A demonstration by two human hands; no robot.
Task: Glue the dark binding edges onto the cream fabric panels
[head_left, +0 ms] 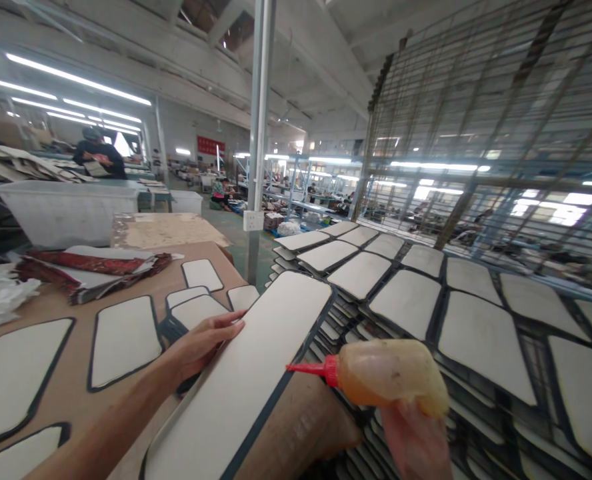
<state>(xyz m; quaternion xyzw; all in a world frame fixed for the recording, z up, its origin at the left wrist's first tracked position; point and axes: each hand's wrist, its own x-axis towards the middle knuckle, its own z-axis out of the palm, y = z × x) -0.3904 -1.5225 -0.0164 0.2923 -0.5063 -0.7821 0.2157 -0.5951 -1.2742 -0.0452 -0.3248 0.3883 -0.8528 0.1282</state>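
A long white panel with a dark edge [256, 353] slants across the middle of the view. My left hand [209, 343] grips its left edge, fingers on top near the upper part. In my right hand [416, 433] is a translucent squeeze bottle [391, 373] with amber liquid, lying sideways. Its red nozzle points left, and the tip is at the panel's dark right edge. The bottle hides part of my right fingers.
White dark-edged pieces [126, 340] lie on the brown table [81, 373] at left, near red-and-white scraps [101, 267]. Racks of similar pieces [406, 300] stand at right. Behind are a white bin [71, 210], a pole [259, 133] and a person [100, 157].
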